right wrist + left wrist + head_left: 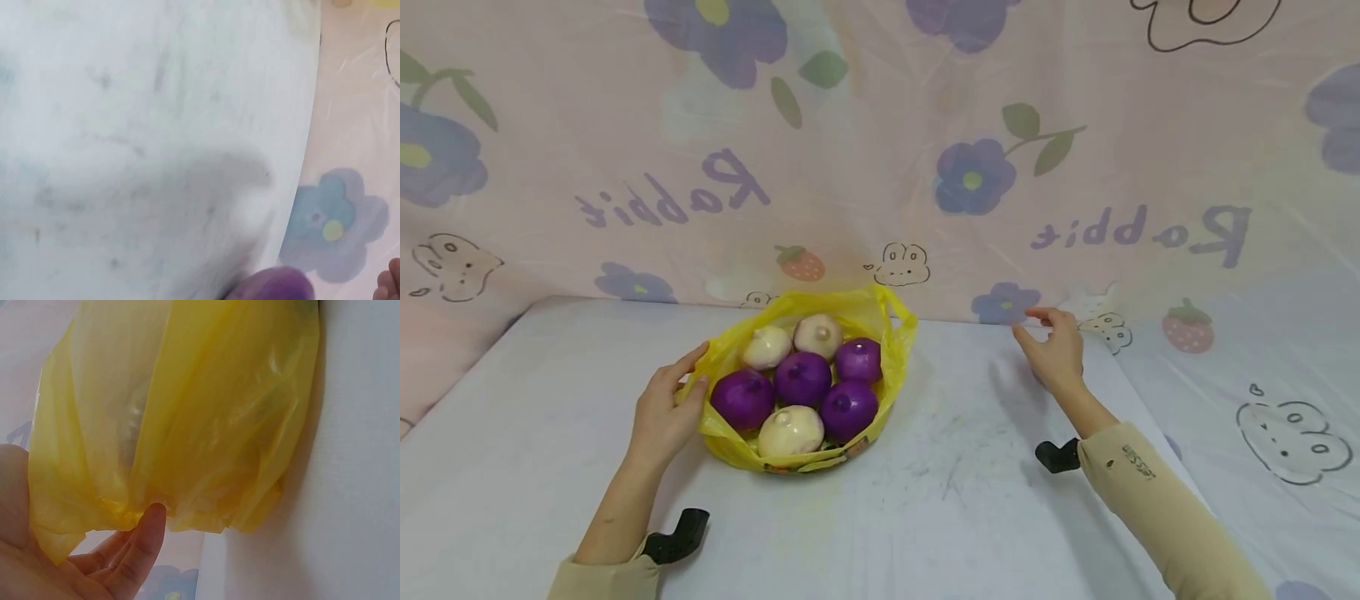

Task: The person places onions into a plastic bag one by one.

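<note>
On the white table (pixel 550 433), toward its far middle, a yellow plastic bag (pixel 891 350) is sitting with its mouth rolled open and facing up, cradling seven onions: four purple onions (pixel 802 377) and three white onions (pixel 790 431). The left hand (pixel 664 410) is pressing against the bag's left rim, thumb and fingers curling onto the thin film; the left wrist view shows the fingers (pixel 145 540) bunching the plastic's edge (pixel 187 444), so the hold is looking like a light pinch rather than a full clutch. The right hand (pixel 1054 350) is hovering over the table well to the right of the bag, fingers loosely spread and holding nothing; a purple shape (pixel 275 286) is showing at the bottom of the right wrist view, too blurred to identify.

As a judgement, the film is soft, slippery and easily torn, while the load inside is fairly heavy and prone to rolling, so gripping one rim alone is risking a spill. Taking both handle loops, one visible at the far right (pixel 902 321), or supporting the base is seeming safer. The bag is lying slightly longer from near-left to far-right, its opening pointing upward.
</note>
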`<state>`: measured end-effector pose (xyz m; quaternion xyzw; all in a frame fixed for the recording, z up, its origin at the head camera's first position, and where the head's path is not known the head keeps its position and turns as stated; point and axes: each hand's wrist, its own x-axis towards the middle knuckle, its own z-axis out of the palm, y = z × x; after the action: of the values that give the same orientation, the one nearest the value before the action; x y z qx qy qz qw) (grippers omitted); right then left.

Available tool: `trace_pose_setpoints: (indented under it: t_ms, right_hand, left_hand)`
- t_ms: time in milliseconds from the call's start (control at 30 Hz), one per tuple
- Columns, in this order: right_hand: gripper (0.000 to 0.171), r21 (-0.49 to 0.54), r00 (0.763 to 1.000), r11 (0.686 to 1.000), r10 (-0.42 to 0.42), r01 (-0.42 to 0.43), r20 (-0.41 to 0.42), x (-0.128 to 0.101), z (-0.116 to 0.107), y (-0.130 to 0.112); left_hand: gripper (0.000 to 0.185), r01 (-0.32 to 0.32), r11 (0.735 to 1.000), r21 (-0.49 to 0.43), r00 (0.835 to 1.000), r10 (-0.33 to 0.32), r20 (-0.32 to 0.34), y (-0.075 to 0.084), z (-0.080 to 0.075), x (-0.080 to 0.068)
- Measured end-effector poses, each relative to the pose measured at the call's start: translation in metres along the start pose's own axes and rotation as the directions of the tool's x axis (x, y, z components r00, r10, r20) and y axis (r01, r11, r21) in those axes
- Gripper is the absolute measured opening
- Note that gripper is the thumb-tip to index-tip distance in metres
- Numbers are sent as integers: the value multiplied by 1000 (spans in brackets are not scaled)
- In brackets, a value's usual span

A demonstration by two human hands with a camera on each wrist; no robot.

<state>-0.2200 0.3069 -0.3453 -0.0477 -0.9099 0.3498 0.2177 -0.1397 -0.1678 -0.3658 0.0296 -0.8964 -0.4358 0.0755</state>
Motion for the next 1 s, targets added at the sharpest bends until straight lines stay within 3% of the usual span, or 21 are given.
trace_pose_setpoints:
  t_ms: [200, 400, 700, 1000]
  right_hand:
    - [44, -84, 996, 993, 88, -88, -4, -2, -7, 14]
    - [60, -139, 976, 968, 215, -208, 38, -5, -13, 19]
    - [94, -141, 896, 895, 436, -424, 77, -6, -9, 26]
    - [100, -103, 851, 854, 518, -509, 86, -9, -5, 37]
  left_hand:
    - [48, 8, 1000, -5, 1000, -8, 2, 1, -1, 1]
    - [49, 22, 1000, -1, 1000, -22, 18, 1, -1, 1]
    - [49, 28, 1000, -3, 1000, -28, 8, 0, 0, 0]
    - [48, 17, 1000, 0, 1000, -17, -14, -2, -1, -2]
